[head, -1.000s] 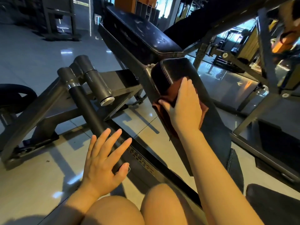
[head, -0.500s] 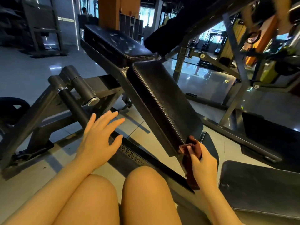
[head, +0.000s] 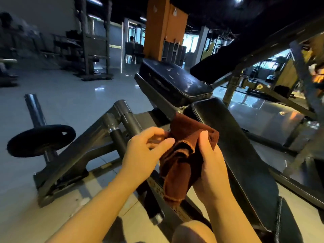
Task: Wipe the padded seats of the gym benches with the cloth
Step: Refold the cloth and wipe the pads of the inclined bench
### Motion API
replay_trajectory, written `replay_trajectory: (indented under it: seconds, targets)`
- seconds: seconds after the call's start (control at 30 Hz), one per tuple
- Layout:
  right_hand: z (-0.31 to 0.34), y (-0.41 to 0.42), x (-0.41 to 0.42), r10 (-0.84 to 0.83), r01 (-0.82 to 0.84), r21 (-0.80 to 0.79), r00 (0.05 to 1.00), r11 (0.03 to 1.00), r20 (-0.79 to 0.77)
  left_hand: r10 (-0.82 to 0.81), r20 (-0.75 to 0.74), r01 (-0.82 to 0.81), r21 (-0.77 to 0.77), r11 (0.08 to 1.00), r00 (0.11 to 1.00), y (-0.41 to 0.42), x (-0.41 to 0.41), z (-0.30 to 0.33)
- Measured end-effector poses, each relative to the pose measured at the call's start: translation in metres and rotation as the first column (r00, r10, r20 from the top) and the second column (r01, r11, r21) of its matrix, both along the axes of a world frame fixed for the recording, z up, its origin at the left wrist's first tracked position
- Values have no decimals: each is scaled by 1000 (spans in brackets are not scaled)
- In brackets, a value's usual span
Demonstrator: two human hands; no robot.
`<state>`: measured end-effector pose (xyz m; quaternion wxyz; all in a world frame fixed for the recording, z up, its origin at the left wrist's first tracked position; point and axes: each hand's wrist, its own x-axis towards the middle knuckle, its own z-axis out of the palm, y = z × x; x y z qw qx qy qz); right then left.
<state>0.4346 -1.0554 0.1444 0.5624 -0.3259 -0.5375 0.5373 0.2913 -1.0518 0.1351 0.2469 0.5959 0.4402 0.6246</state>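
A dark reddish-brown cloth (head: 180,160) hangs crumpled between both hands, in the air just left of the bench. My right hand (head: 210,165) grips its right side, thumb pressed on the upper fold. My left hand (head: 147,151) pinches its left edge with fingertips. The black padded seat (head: 236,142) slopes down toward me at right of the cloth. A second black pad (head: 175,81), scuffed with pale marks, continues up and away behind it.
The bench's grey steel frame with two short pegs (head: 122,118) stands at left. A black weight plate (head: 40,140) sits on a peg further left. Another machine's bars (head: 298,71) cross the right side. Glossy tiled floor (head: 70,92) stretches beyond. My knee (head: 191,232) shows below.
My right hand has lifted the cloth off the seat's lower end. My left hand has come off the frame and taken hold of the cloth. The view has tilted upward.
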Motion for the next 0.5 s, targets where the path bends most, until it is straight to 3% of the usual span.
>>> replay_trajectory:
  seconds: [0.13, 0.33, 0.43, 0.5]
  targets:
    - [0, 18, -19, 93, -94, -18, 992, 995, -83, -20, -35, 21, 40, 999, 999, 24, -29, 14]
    - [18, 33, -23, 180, -177, 69, 983, 982, -35, -98, -119, 106, 60, 993, 988, 48, -38, 32]
    - [26, 38, -26, 141, -139, 61, 989, 988, -37, -150, -129, 164, 106, 981, 980, 57, -47, 45]
    - [26, 48, -29, 31, -31, 94, 999, 995, 9, -205, -233, 236, 116, 965, 951, 59, -52, 55]
